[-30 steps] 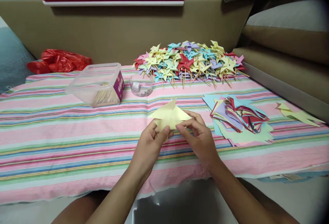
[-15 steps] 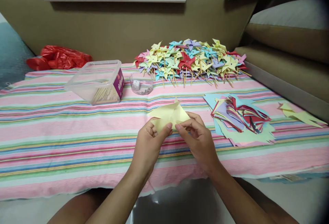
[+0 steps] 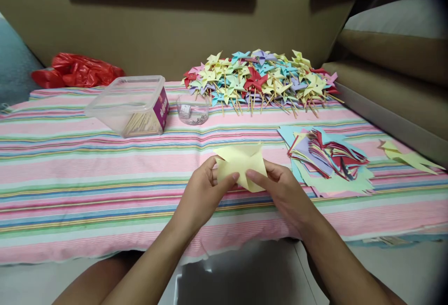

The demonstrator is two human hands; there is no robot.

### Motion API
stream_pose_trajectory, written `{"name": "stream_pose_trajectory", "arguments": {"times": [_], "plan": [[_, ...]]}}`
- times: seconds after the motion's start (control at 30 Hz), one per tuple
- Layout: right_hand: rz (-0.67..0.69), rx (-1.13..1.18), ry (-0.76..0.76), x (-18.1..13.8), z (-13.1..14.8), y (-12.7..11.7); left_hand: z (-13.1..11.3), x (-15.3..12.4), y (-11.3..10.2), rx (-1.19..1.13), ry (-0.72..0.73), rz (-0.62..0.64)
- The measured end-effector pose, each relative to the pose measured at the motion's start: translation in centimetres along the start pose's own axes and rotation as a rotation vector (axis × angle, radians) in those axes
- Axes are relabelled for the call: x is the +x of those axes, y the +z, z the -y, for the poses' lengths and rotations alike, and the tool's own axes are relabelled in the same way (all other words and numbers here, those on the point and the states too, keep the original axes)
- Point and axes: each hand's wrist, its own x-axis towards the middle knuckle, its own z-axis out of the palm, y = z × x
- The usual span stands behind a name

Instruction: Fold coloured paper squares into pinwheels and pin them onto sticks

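Observation:
A pale yellow paper sheet (image 3: 241, 162) with slits cut in from its corners is held up between both hands, above the front middle of the cloth. My left hand (image 3: 206, 186) pinches its left side, thumb on top and fingers behind. On the other side, my right hand (image 3: 280, 186) grips it the same way, its thumb pressing near the middle. The fingers under the paper are partly hidden. To the right of the hands lies a stack of cut coloured paper sheets (image 3: 325, 155).
A heap of finished paper pinwheels (image 3: 259, 78) on sticks lies at the back. On the left stand a clear plastic box (image 3: 129, 104) of wooden sticks and a small clear dish (image 3: 193, 111) with metal bits. A red plastic bag (image 3: 80, 71) and yellow paper pieces (image 3: 408, 155) lie at the sides.
The yellow paper has shifted slightly right and turned in the hands, its near edge now lower and flatter. Both hands have moved right a little, the thumbs further onto the sheet.

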Motion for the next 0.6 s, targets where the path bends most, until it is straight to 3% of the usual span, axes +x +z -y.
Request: {"name": "stream_pose_trajectory", "arguments": {"times": [0.27,0.43,0.6], "plan": [[-0.060,-0.035,0.043,0.1,-0.7,-0.4,0.8,0.4,0.0,0.107,-0.007,0.046],[-0.128,0.011,-0.007,0.2,-1.2,0.4,0.8,0.4,0.3,0.192,0.007,-0.043],[-0.103,0.081,-0.017,0.2,-1.6,0.9,0.6,0.4,0.4,0.230,0.038,-0.101]]}}
